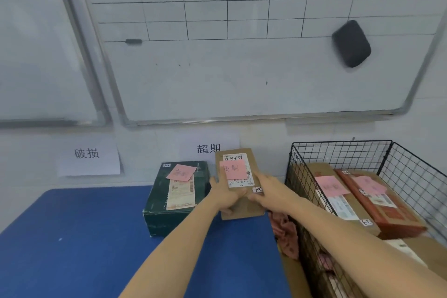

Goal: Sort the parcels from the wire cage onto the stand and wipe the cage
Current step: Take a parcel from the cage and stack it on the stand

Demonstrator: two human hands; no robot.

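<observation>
Both my hands, left (223,195) and right (268,191), clamp the brown parcel (238,186) at frame centre; lowered carelessly, it may knock the green box (176,197) or shed its pink note (232,169).

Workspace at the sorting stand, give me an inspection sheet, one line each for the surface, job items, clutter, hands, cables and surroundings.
Surface: blue stand top, bare on the left.
Job's things: dark green parcel lies flat under the 超期 sign; brown parcel held beside it; wire cage on the right holds a brown box and a red box, both with pink notes.
Clutter: pink cloth bunched against the cage.
Grippers: left hand and right hand both grip the brown parcel.
Cables: nothing seen.
Surroundings: whiteboard with a grid and black eraser; 破损 sign on the wall.
</observation>
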